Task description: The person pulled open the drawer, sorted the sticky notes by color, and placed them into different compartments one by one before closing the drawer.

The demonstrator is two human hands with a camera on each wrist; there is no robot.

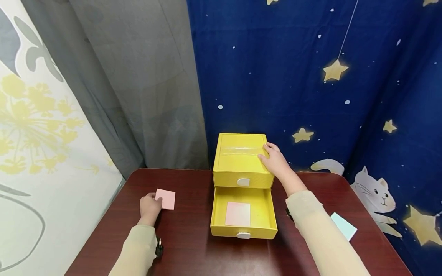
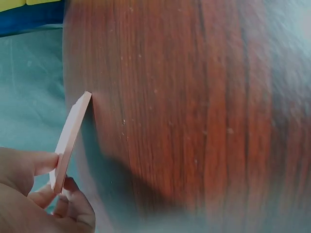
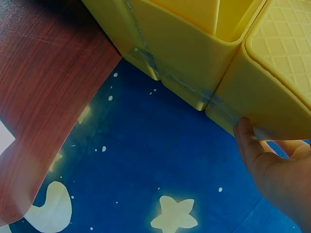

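My left hand (image 1: 150, 207) pinches a pink sticky note pad (image 1: 166, 199) between thumb and fingers, left of the yellow drawer box. In the left wrist view the pad (image 2: 70, 141) appears edge-on, with the thumb on one face. The yellow two-drawer box (image 1: 243, 161) has its lower drawer (image 1: 264, 218) pulled out and its upper one closed. A second pink pad (image 1: 238, 214) lies flat in the lower drawer. My right hand (image 1: 274, 159) rests on the box's top right edge, fingers spread. In the right wrist view, one of its fingers (image 3: 248, 136) touches the yellow side.
A light blue pad (image 1: 343, 226) lies on the dark red table (image 1: 186, 245) at the right, partly behind my right sleeve. Behind the table hang a grey curtain (image 1: 162, 96) and a blue curtain (image 1: 276, 76) with stars. A white patterned curtain (image 1: 45, 199) hangs at the left.
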